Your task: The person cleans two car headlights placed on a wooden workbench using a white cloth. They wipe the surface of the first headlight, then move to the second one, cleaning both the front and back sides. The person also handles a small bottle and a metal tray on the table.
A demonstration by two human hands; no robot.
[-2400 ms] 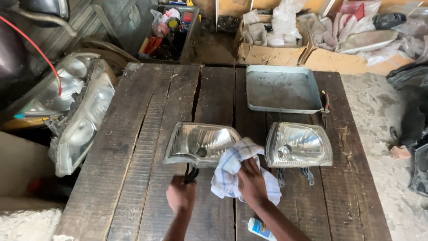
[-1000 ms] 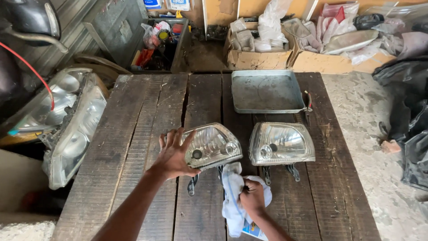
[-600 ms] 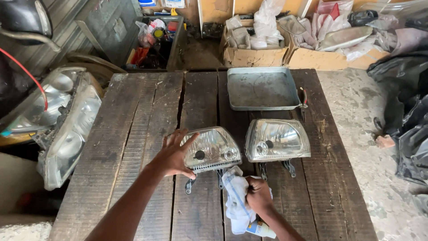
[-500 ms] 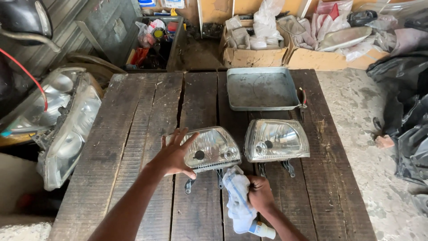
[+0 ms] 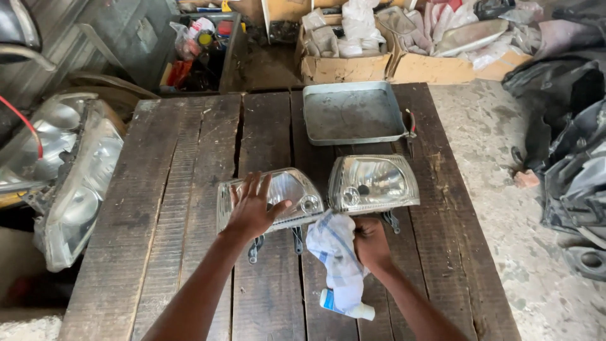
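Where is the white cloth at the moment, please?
In the head view the cloth hangs from the right hand near the table's front edge, just below the two headlights, draped over a small bottle.

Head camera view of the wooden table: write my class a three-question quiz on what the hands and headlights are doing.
1. True or false: the left hand lies flat on the left headlight.
2. What does the right hand grip? A) pliers B) white cloth C) metal tray
3. Fill in: beyond the right headlight sits a grey metal ____.

Key
1. True.
2. B, the white cloth, which hangs over a small bottle.
3. Tray, with pliers at its right edge on the table.
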